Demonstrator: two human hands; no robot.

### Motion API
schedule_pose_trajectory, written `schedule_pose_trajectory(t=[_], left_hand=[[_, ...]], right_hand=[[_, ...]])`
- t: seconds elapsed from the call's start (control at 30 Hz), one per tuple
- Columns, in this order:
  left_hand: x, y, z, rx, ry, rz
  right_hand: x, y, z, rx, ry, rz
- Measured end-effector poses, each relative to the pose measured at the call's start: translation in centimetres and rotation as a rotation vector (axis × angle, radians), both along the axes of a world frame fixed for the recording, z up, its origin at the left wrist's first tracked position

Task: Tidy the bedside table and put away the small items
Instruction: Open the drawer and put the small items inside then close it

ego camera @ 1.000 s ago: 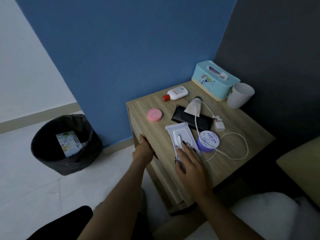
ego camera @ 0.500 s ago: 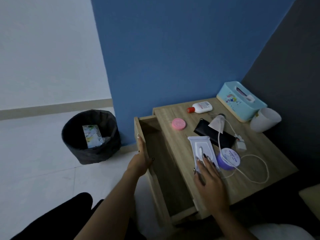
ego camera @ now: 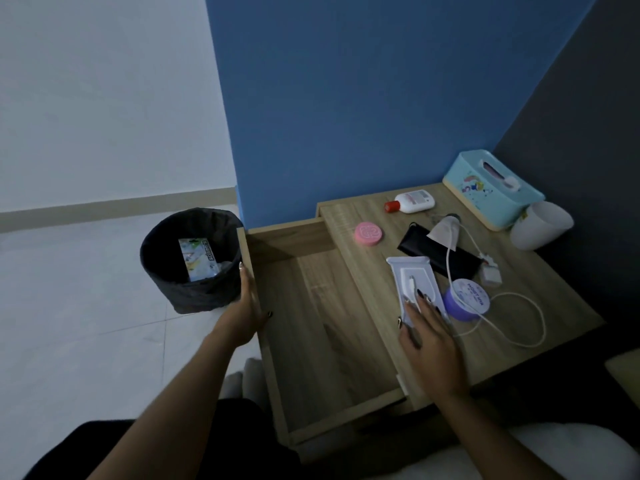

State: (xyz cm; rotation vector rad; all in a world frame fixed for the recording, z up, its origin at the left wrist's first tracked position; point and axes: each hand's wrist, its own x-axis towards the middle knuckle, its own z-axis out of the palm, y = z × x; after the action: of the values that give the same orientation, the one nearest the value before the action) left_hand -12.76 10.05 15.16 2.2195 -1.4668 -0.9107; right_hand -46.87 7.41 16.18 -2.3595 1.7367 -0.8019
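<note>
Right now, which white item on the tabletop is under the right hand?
The flat white wipes pack; the right hand rests on its near end. The white bottle and white cup lie untouched farther back.

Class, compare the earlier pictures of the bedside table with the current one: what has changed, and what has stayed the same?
The left hand has pulled the drawer from shut to wide open, keeping hold of its front. The right hand stays flat on the white packet. The other things on the table lie as before.

bin (ego camera: 194,292): black, on my floor, by the blue wall (ego camera: 363,98) | inside bin: a bright packet (ego camera: 198,259) | floor (ego camera: 69,306): pale tiles
</note>
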Motion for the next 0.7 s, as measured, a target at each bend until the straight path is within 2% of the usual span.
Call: schedule_pose_trajectory(t=[0.4, 0.5, 0.7], left_hand=[[0.1, 0.3, 0.3, -0.009, 0.007, -0.016], [0.8, 0.4, -0.2, -0.055, 0.016, 0.030], [1.0, -1.5, -0.7, -0.171, -0.109, 0.159]], right_hand=[[0.2, 0.3, 0.3, -0.012, 0.016, 0.005], [0.4, 0.7, 0.1, 0.042, -0.045, 0.000], [0.7, 0.6, 1.5, 0.034, -0.114, -0.055]])
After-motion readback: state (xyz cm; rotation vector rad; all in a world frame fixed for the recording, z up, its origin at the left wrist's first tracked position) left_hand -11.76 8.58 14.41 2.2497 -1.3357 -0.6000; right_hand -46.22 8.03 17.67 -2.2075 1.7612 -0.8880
